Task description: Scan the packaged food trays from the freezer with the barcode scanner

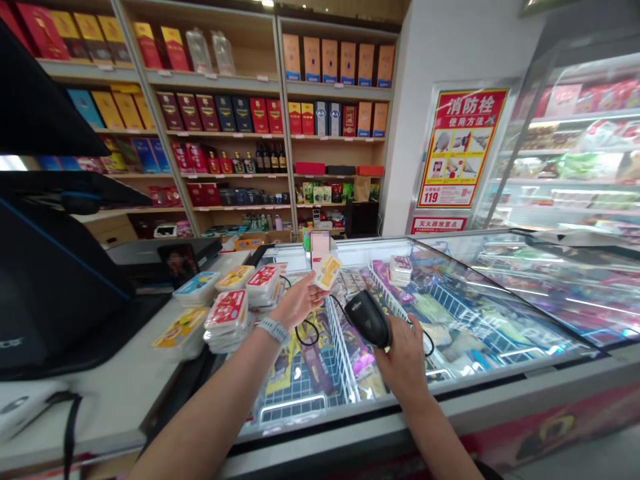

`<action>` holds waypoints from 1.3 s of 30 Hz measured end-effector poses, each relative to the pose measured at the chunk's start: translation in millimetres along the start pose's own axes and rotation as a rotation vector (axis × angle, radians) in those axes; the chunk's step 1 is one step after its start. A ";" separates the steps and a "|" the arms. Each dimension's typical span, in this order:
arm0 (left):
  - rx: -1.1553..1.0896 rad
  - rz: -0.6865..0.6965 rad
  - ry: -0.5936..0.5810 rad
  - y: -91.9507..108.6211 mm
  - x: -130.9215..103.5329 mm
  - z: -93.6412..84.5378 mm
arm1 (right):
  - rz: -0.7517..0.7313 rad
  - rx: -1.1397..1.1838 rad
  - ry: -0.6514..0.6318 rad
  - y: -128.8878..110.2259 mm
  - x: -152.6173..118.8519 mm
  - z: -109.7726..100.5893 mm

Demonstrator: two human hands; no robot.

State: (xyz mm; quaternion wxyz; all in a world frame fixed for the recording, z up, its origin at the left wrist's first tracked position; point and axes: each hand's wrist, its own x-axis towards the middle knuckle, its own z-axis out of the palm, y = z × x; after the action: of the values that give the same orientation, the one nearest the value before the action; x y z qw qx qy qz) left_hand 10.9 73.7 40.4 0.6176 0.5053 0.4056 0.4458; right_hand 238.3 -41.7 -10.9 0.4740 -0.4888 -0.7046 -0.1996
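My left hand (301,299), with a pale watch band on its wrist, holds a small white and yellow package (328,272) above the glass top of the chest freezer (320,427). To its right, my right hand (403,357) grips a black handheld scanner (367,319), whose head points up and left toward the package. A black cable (306,343) hangs in loops between and beside the hands. Stacks of flat packages with red (227,311), yellow (181,328) and blue (197,285) tops stand left of my left hand.
A black monitor and terminal (60,267) stand on the left counter (110,393). A small stack of packages (401,269) sits on the freezer's far part. Behind are shelves of boxes (227,113), a red poster (463,148) and a refrigerated display (575,147) at right.
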 end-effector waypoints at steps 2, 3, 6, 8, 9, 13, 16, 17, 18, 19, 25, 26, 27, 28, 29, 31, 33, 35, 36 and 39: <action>-0.099 -0.019 -0.002 -0.3 -6.9 -7.0 | -0.022 -0.018 -0.024 0.1 0.2 0.4; -0.139 -0.025 -0.004 -1.2 -8.6 -9.1 | -0.027 -0.023 -0.037 0.0 0.3 0.4; -0.230 -0.040 -0.015 -5.2 -10.1 -12.9 | -0.011 -0.022 -0.070 -1.2 0.9 -0.1; -0.268 -0.050 -0.023 -7.9 -10.4 -14.5 | 0.001 -0.028 -0.090 -2.7 1.3 -0.8; -0.283 -0.055 -0.025 -9.0 -10.6 -15.2 | -0.001 -0.032 -0.095 -3.4 1.4 -1.0; -0.316 -0.074 -0.024 -13.2 -12.0 -17.3 | 0.001 -0.036 -0.104 -3.6 1.0 -0.3; -0.330 -0.084 -0.023 -15.3 -12.9 -17.5 | 0.005 -0.030 -0.109 -2.3 0.6 0.4; -0.332 -0.088 -0.021 -15.6 -13.4 -17.2 | 0.004 -0.029 -0.111 -2.0 0.6 0.4; -0.334 -0.092 -0.020 -15.6 -14.0 -16.7 | 0.003 -0.030 -0.113 -1.8 0.6 0.4; -0.335 -0.096 -0.018 -15.4 -14.6 -16.1 | 0.002 -0.032 -0.115 -1.6 0.6 0.4; -0.295 -0.082 -0.035 -16.3 -16.1 -14.1 | 0.008 -0.053 -0.117 -1.6 0.2 0.4; -0.290 -0.076 -0.041 -17.1 -15.8 -14.3 | 0.010 -0.055 -0.119 -1.6 0.2 0.4; -0.288 -0.072 -0.048 -18.0 -15.4 -14.7 | 0.012 -0.055 -0.122 -1.7 0.2 0.3; -0.289 -0.068 -0.057 -18.7 -15.1 -15.1 | 0.013 -0.055 -0.124 -2.0 0.4 0.2; -0.291 -0.065 -0.064 -19.2 -14.8 -15.4 | 0.016 -0.055 -0.125 -2.3 0.6 -0.1; -0.297 -0.059 -0.074 -19.7 -14.7 -15.9 | 0.018 -0.054 -0.124 -3.5 1.4 -0.9; -0.305 -0.054 -0.076 -19.4 -15.1 -15.8 | 0.016 -0.054 -0.123 -5.1 2.5 -1.8; -0.313 -0.060 -0.070 -18.6 -15.5 -15.1 | 0.012 -0.056 -0.119 -6.7 3.6 -2.5; -0.316 -0.067 -0.064 -18.1 -15.6 -14.7 | 0.009 -0.056 -0.116 -7.3 4.0 -2.6; -0.315 -0.082 -0.047 -17.2 -15.4 -13.8 | 0.005 -0.058 -0.110 -7.7 4.3 -2.4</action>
State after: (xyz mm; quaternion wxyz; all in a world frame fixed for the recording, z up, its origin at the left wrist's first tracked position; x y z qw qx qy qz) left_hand -4.0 60.9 22.0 0.7162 0.3955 0.3363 0.4665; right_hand 232.3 -44.7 -4.6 0.4208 -0.5144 -0.7223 -0.1914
